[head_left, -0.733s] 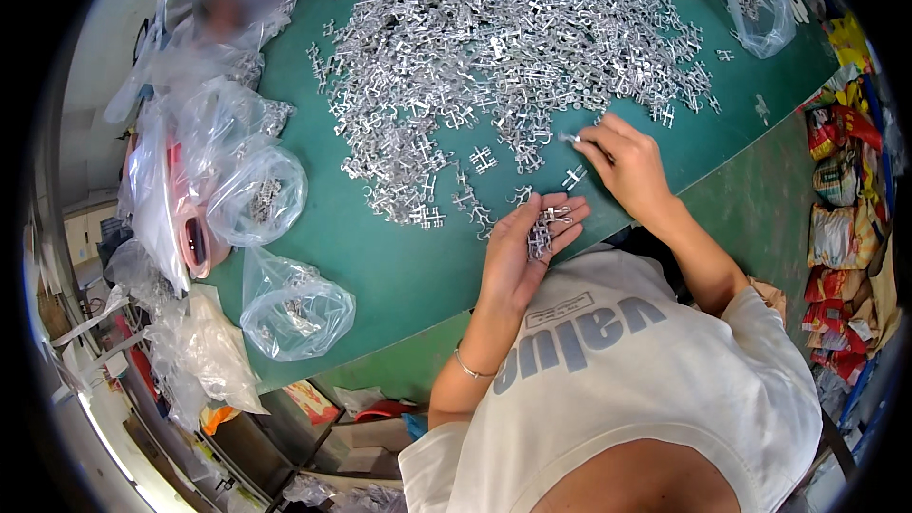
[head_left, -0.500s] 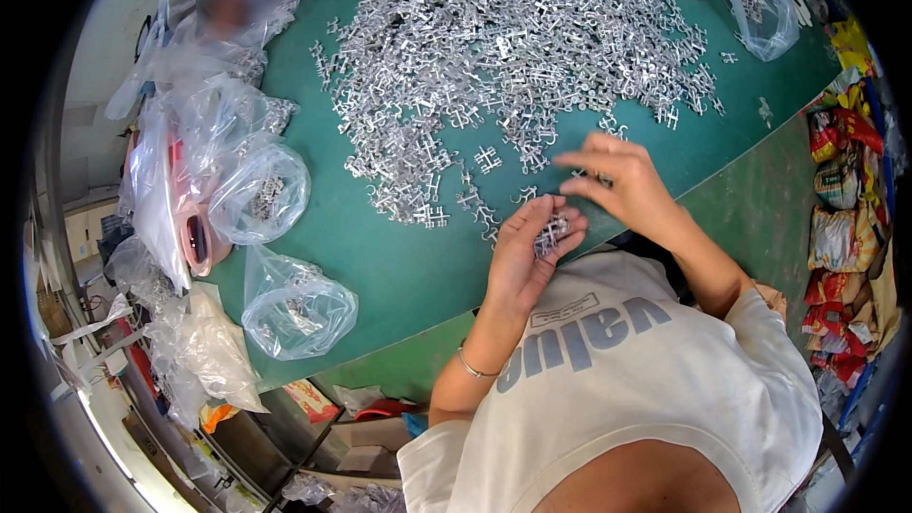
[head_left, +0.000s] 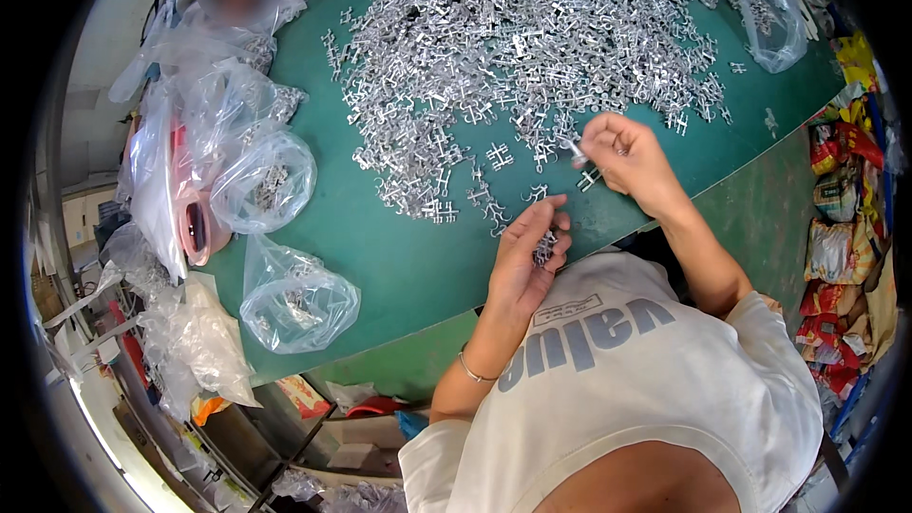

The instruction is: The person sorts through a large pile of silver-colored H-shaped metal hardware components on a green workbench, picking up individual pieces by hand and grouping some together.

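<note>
In the head view, the left hand [head_left: 525, 249] was curled around several metal pieces [head_left: 544, 248], presumably so none would spill, while the right hand [head_left: 622, 159] pinched 1 silvery piece [head_left: 574, 148] near the heap [head_left: 532, 38] on the green table [head_left: 399, 275].

On my green table [head_left: 408, 275], a wide heap of silvery metal pieces [head_left: 532, 47] spreads across the far side; clear plastic bags [head_left: 332, 304] lie left and far right.
</note>
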Tool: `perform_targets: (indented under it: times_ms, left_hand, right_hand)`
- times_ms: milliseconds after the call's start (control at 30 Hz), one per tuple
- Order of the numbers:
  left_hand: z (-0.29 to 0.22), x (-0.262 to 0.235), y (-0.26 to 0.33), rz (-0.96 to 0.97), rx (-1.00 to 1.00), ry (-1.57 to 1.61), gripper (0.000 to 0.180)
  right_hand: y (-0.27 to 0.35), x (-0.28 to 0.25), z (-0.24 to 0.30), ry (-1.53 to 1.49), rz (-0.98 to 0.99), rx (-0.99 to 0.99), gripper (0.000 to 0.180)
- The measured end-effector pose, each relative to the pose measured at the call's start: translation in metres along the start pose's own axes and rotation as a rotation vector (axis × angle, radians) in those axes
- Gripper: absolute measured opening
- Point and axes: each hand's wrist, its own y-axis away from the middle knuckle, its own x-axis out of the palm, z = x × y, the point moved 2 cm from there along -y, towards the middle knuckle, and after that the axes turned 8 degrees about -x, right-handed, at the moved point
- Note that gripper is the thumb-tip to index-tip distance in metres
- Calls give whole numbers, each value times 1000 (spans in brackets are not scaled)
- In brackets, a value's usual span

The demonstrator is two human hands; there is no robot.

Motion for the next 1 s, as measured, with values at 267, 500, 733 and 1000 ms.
perform_targets:
  times_ms: [267,500,733,1000]
  left_hand:
    - [3,3,1,24,-43,297,34]
    - [6,5,3,53,-32,374,29]
    - [10,-9,-3,215,-26,279,22]
    - [3,9,1,-149,345,-321,16]
  right_hand:
    - [-9,-23,0,-731,-80,54,34]
    - [-11,-12,-17,-874,41,256,36]
    - [1,4,-1,-869,170,204,37]
    - [14,22,4,-532,256,-61,45]
